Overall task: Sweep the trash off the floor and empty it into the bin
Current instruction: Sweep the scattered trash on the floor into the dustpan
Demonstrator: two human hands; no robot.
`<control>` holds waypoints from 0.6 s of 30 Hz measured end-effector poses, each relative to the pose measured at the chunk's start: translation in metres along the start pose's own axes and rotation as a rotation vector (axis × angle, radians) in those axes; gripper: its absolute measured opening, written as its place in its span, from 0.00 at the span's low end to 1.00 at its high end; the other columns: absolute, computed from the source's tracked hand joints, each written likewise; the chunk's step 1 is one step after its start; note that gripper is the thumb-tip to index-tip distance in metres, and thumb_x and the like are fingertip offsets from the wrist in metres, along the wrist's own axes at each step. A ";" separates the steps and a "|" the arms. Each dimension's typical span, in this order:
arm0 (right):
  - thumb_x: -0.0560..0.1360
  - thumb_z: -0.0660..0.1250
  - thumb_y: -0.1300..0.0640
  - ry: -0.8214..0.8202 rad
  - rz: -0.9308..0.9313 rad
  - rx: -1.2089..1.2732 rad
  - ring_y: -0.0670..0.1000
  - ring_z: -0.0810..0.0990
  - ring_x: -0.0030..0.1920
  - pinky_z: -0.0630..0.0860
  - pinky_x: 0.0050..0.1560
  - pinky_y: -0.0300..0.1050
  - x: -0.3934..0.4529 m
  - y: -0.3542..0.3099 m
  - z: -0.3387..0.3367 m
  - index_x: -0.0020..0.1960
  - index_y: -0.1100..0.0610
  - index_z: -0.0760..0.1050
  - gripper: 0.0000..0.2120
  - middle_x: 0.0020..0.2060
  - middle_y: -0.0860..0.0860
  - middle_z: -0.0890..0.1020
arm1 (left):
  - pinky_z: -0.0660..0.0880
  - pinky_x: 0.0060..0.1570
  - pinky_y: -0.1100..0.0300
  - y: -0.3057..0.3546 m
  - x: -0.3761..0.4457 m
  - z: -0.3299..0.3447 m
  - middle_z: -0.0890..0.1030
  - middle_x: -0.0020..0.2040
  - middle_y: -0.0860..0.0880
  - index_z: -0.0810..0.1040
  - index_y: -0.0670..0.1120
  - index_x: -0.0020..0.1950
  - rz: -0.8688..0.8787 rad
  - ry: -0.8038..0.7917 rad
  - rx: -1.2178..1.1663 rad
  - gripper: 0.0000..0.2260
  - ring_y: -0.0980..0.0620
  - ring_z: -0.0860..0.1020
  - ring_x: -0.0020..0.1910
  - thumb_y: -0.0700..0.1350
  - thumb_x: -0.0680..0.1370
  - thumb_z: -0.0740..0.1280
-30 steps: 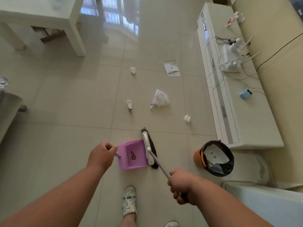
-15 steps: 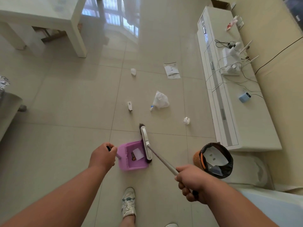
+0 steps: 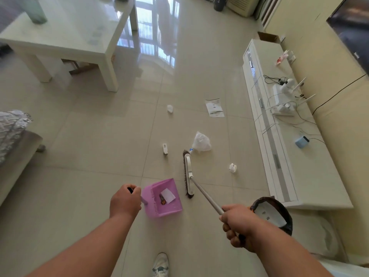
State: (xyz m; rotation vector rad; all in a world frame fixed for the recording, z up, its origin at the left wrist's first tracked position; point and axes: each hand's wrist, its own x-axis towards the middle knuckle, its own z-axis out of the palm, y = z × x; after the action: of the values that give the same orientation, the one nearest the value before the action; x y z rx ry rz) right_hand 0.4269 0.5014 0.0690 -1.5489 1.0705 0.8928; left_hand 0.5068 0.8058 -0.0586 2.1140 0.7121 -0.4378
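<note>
My left hand [image 3: 125, 202] grips the handle of a pink dustpan [image 3: 162, 198], which holds a white paper scrap and a small dark piece. My right hand [image 3: 238, 222] holds the grey handle of a broom; its white head with brown bristles [image 3: 188, 173] rests on the floor just right of the pan. Trash lies on the tiles beyond: a clear plastic bag [image 3: 201, 141], a crumpled paper ball [image 3: 232, 167], a small white box [image 3: 165, 148], a white wad [image 3: 170, 108] and a flat paper packet [image 3: 214, 107]. The black-lined bin [image 3: 271, 214] sits behind my right hand.
A long white TV cabinet [image 3: 283, 136] with cables, a router and a blue box runs along the right wall. A white coffee table [image 3: 65, 37] stands at the upper left, a sofa edge [image 3: 14, 156] at the left. My shoe [image 3: 160, 264] is below.
The broom head has moved away from the dustpan, forward and to the right toward the plastic bag. A white paper scrap now lies in the pan. The view has tilted up.
</note>
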 end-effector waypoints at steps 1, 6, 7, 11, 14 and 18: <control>0.80 0.55 0.67 -0.003 -0.003 0.016 0.48 0.64 0.26 0.59 0.27 0.39 0.002 -0.005 0.001 0.55 0.57 0.76 0.13 0.34 0.55 0.69 | 0.83 0.47 0.51 0.005 0.004 -0.005 0.89 0.38 0.44 0.80 0.52 0.47 -0.001 0.016 -0.007 0.06 0.44 0.88 0.35 0.47 0.83 0.67; 0.79 0.56 0.66 -0.036 -0.025 0.051 0.48 0.62 0.24 0.57 0.26 0.37 0.012 -0.039 0.001 0.53 0.54 0.74 0.12 0.30 0.53 0.67 | 0.80 0.45 0.51 0.031 0.022 -0.023 0.89 0.39 0.42 0.82 0.51 0.50 -0.014 0.087 -0.033 0.05 0.43 0.88 0.38 0.47 0.83 0.67; 0.78 0.56 0.67 -0.040 -0.030 0.051 0.48 0.62 0.24 0.57 0.26 0.36 0.016 -0.047 -0.001 0.53 0.54 0.74 0.12 0.30 0.53 0.67 | 0.81 0.45 0.51 0.035 0.028 -0.024 0.89 0.39 0.43 0.82 0.51 0.50 -0.016 0.093 -0.038 0.05 0.43 0.88 0.38 0.48 0.82 0.67; 0.78 0.57 0.67 -0.052 -0.035 0.037 0.48 0.62 0.23 0.58 0.26 0.35 0.038 -0.085 -0.013 0.52 0.55 0.73 0.10 0.29 0.53 0.67 | 0.83 0.47 0.48 0.058 0.054 -0.025 0.89 0.37 0.46 0.83 0.51 0.50 -0.033 0.127 -0.055 0.08 0.42 0.87 0.42 0.50 0.79 0.65; 0.77 0.58 0.66 -0.067 -0.033 0.016 0.48 0.62 0.22 0.57 0.26 0.35 0.060 -0.115 -0.025 0.52 0.54 0.71 0.09 0.28 0.53 0.67 | 0.83 0.48 0.48 0.077 0.075 -0.022 0.88 0.32 0.49 0.83 0.51 0.50 -0.045 0.154 -0.059 0.08 0.42 0.87 0.43 0.49 0.78 0.65; 0.78 0.57 0.66 -0.079 -0.021 -0.009 0.48 0.63 0.22 0.58 0.26 0.36 0.089 -0.160 -0.040 0.53 0.56 0.73 0.09 0.28 0.53 0.68 | 0.81 0.47 0.48 0.104 0.104 -0.020 0.88 0.34 0.48 0.84 0.50 0.52 -0.059 0.208 -0.061 0.08 0.40 0.87 0.45 0.49 0.80 0.66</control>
State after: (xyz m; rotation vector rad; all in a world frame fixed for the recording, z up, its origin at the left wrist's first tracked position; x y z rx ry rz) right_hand 0.6079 0.4602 0.0469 -1.5167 0.9933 0.9377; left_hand 0.6541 0.8060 -0.0387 2.1047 0.8970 -0.2261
